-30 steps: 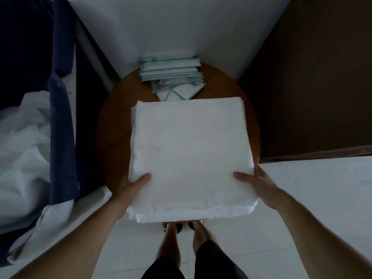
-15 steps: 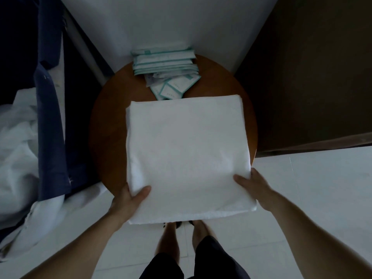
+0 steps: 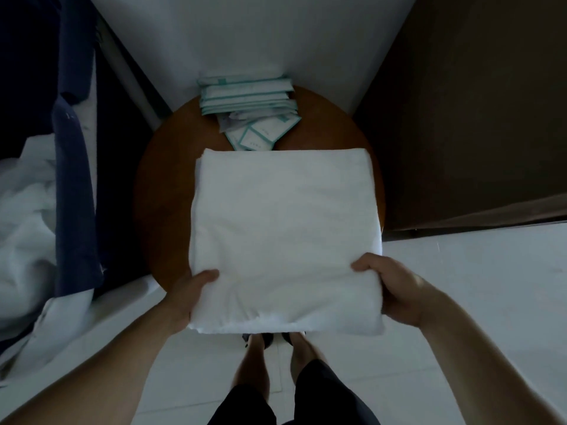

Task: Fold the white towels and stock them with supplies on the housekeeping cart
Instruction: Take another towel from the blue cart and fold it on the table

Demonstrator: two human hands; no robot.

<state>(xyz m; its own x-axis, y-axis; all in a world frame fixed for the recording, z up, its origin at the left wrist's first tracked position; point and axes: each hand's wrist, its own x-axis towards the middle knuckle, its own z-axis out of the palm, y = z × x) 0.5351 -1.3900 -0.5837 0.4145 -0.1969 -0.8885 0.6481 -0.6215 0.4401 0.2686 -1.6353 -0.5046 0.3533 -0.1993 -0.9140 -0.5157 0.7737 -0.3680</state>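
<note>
A folded white towel [image 3: 285, 231] lies square over the round brown table [image 3: 153, 207], its near edge hanging past the table's rim. My left hand [image 3: 187, 292] grips the towel's near left corner, thumb on top and fingers underneath. My right hand [image 3: 389, 286] grips the near right corner the same way, thumb curled over the top. Behind the towel, a stack of white packets with teal borders [image 3: 245, 99] rests at the table's far edge, with several smaller packets [image 3: 260, 133] spilled in front of it.
A dark blue laundry bag on the cart [image 3: 73, 191] with crumpled white linen [image 3: 24, 228] stands at the left. A dark brown cabinet [image 3: 475, 118] stands at the right, a white wall behind. My feet [image 3: 276, 354] are on the white tiled floor below the towel.
Both hands have closed tighter on the towel's near corners and drawn the towel toward me, its near edge now bunched and raised off the table.
</note>
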